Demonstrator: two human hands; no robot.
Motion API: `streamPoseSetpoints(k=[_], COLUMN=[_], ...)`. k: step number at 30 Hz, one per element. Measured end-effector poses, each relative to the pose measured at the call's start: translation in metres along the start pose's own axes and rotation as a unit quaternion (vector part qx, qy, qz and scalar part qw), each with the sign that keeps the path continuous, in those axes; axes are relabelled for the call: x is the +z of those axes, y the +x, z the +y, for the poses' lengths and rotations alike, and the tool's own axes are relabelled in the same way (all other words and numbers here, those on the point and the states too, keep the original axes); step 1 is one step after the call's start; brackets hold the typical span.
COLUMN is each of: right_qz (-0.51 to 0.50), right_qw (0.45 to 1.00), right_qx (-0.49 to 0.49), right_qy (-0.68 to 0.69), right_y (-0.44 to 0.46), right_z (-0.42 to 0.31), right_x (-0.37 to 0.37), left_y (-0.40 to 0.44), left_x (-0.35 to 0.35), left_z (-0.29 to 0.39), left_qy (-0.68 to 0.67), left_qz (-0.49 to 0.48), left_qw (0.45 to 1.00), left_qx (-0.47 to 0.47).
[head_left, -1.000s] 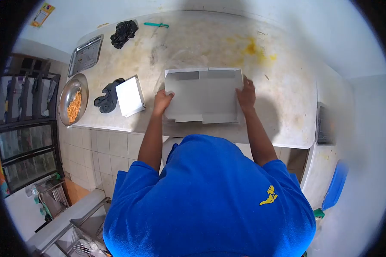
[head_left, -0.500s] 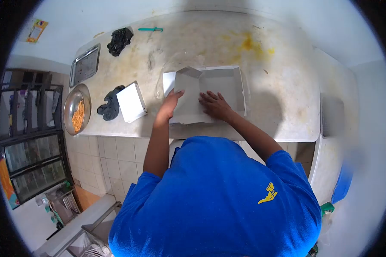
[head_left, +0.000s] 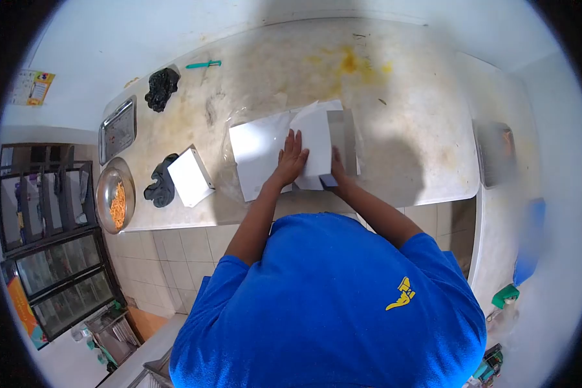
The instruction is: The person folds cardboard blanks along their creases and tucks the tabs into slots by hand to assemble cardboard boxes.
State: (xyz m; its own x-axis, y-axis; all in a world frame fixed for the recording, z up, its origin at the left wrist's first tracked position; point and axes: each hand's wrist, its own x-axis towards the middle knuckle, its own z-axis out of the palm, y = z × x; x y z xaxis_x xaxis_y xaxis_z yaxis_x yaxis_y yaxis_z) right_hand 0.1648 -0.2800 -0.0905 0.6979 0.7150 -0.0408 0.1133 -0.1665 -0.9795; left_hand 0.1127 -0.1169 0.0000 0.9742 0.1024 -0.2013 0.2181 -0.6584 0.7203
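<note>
A white cardboard box (head_left: 255,155), partly folded, lies on the table in front of me, with clear plastic film around it. My left hand (head_left: 293,158) rests on its white panel, fingers stretched out. At the right edge of the raised panel, my right hand (head_left: 339,174) holds the cardboard; its fingers are partly hidden behind that edge. A strip of the grey inner side shows just right of the panel.
Left of the box are a smaller white box (head_left: 191,179), a black plastic bag (head_left: 160,189) and a steel bowl (head_left: 126,178) of orange strips. Farther back lie a metal tray (head_left: 118,129), another black bag (head_left: 162,89) and a green peeler-like tool (head_left: 204,64). A blurred tray (head_left: 495,155) stands right.
The left side of the box has been turned over, so its white face shows instead of grey. My left hand moved right onto it; my right hand moved to the panel's right edge.
</note>
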Motion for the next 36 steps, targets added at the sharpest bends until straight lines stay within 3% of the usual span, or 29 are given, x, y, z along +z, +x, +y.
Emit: streamPoseSetpoints(k=[1, 2, 6, 7, 8, 10, 12, 15, 21, 25, 28, 29, 30, 31, 32, 34, 35, 36], right_qz=[0.006, 0.011, -0.108, -0.095, -0.068, -0.032, -0.034, -0.043, -0.124, -0.130, -0.083, -0.051, -0.060, -0.073, -0.041, -0.068, -0.073, -0.078], right_qw=[0.968, 0.875, 0.871, 0.980, 0.981, 0.925, 0.988, 0.980, 0.937, 0.944, 0.937, 0.945, 0.896, 0.829, 0.897, 0.884, 0.880, 0.875], right_qx=[-0.046, -0.088, -0.043, 0.034, 0.107, 0.123, 0.041, -0.084, -0.054, -0.002, -0.080, -0.100, -0.085, -0.074, -0.141, -0.135, -0.119, -0.103], right_qy=[-0.246, -0.476, -0.477, -0.174, 0.149, 0.357, 0.146, -0.177, -0.322, -0.302, -0.330, -0.307, -0.432, -0.549, -0.416, -0.442, -0.453, -0.466], right_y=[-0.024, -0.039, -0.034, -0.032, -0.031, -0.028, -0.029, -0.030, -0.030, -0.035, -0.022, -0.019, -0.015, -0.011, -0.010, -0.004, -0.004, -0.003], right_z=[-0.043, -0.071, -0.040, -0.038, -0.037, -0.041, -0.045, -0.048, -0.057, -0.075, -0.062, -0.039, -0.069, -0.104, -0.138, -0.146, -0.136, -0.117], right_x=[-0.010, -0.017, -0.028, -0.029, -0.028, -0.032, -0.044, -0.055, -0.060, -0.061, -0.059, -0.050, -0.042, -0.035, -0.030, -0.005, 0.005, 0.016], left_y=[-0.003, -0.004, 0.001, -0.001, -0.002, 0.003, 0.008, 0.009, 0.009, 0.008, 0.020, 0.021, 0.020, 0.016, 0.007, -0.011, -0.019, -0.030], left_x=[0.001, 0.005, 0.014, 0.015, 0.015, 0.011, 0.009, 0.010, 0.019, 0.019, 0.009, 0.000, -0.010, -0.018, -0.025, -0.027, -0.019, -0.027], left_z=[0.005, 0.001, -0.003, -0.001, 0.001, 0.009, 0.007, 0.001, -0.007, -0.005, -0.012, -0.013, -0.018, -0.024, -0.035, -0.065, -0.077, -0.082], left_qy=[0.045, 0.050, 0.091, 0.107, 0.140, 0.206, 0.211, 0.217, 0.261, 0.269, 0.186, -0.060, -0.301, -0.524, -0.637, -0.821, -0.769, -0.756], left_qz=[-0.017, -0.009, 0.027, 0.034, 0.027, 0.016, -0.003, -0.016, 0.007, 0.009, -0.067, -0.057, -0.049, -0.043, -0.087, -0.156, 0.072, 0.103], left_qw=[0.998, 0.998, 0.995, 0.994, 0.990, 0.978, 0.977, 0.975, 0.963, 0.961, 0.980, 0.997, 0.952, 0.850, 0.766, 0.547, 0.629, 0.639], left_qx=[-0.028, -0.026, -0.015, -0.014, -0.006, 0.018, 0.036, 0.052, 0.070, 0.069, 0.025, 0.008, -0.007, -0.027, -0.001, 0.048, -0.086, -0.100])
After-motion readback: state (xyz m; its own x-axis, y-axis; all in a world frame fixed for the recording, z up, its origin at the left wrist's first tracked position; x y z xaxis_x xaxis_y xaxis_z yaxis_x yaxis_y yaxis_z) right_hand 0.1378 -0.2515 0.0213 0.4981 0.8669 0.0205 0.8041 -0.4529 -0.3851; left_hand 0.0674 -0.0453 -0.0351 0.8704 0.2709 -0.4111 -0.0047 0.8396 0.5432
